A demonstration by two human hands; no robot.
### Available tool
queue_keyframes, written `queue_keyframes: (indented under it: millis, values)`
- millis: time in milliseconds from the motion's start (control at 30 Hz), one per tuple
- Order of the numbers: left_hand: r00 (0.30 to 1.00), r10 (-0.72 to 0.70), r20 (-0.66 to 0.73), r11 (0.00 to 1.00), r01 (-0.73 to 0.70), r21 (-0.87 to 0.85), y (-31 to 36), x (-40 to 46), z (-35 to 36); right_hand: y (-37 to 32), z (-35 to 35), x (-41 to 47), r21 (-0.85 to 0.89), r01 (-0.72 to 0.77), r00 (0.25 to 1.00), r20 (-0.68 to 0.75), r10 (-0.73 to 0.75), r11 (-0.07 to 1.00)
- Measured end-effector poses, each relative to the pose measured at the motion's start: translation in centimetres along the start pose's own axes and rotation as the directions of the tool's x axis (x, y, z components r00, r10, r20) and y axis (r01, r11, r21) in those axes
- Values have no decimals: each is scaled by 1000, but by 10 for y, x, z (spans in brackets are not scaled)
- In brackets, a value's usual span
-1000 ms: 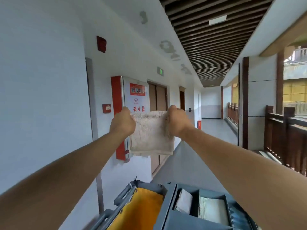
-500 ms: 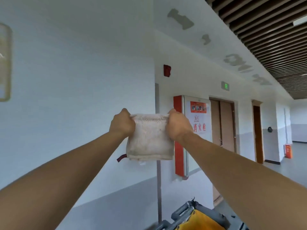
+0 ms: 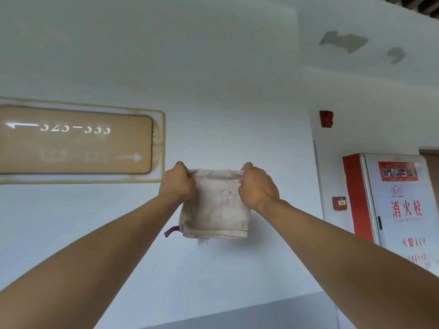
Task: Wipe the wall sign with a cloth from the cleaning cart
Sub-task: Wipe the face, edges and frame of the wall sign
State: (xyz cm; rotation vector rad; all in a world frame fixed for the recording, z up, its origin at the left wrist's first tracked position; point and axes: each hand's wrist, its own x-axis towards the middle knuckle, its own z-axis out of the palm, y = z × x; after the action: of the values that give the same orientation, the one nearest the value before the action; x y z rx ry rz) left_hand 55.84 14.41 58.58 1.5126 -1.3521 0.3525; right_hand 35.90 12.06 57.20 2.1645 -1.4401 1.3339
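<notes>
A folded, off-white cloth (image 3: pixel 216 205) with a small red loop hangs in front of the white wall, held up by its top edge. My left hand (image 3: pixel 177 184) grips the top left corner and my right hand (image 3: pixel 257 186) grips the top right corner. The wall sign (image 3: pixel 76 141), a tan rounded plaque with white arrows and blurred numbers in a pale gold frame, is mounted on the wall to the upper left. The cloth sits just right of and below the sign's right edge, apart from it. The cleaning cart is out of view.
A red and white fire hydrant cabinet (image 3: pixel 389 200) with red lettering stands on the wall at the right. A small red call point (image 3: pixel 339 203) and a red alarm box (image 3: pixel 326 118) are fixed beside it. A grey band (image 3: pixel 237 314) runs along the wall's base.
The view has swung left and up: the wall sign has come fully into view, the cabinet has slid to the right edge and the cart has dropped out of frame. Both hands still hold the cloth.
</notes>
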Motion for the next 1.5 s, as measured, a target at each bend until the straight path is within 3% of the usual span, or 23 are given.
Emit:
queue_keyframes:
  millis: [400, 567, 733, 1067, 1500]
  values:
    - [992, 32, -122, 997, -23, 71, -127, 52, -120, -162, 71, 27, 85, 93, 995, -33, -90, 992]
    - [992, 49, -118, 998, -44, 44, -178, 59, -145, -207, 109, 29, 114, 75, 997, -39, -71, 991]
    - [995, -23, -97, 999, 26, 26, -228, 64, -158, -248, 147, 31, 182, 62, 998, -13, -61, 981]
    - [992, -109, -61, 994, 108, -17, -271, 86, -140, -260, 200, 51, 258, 41, 999, -3, -41, 965]
    - [979, -184, -87, 960, 160, -229, -246, 130, -87, -214, 218, 109, 346, -6, 999, -33, 18, 938]
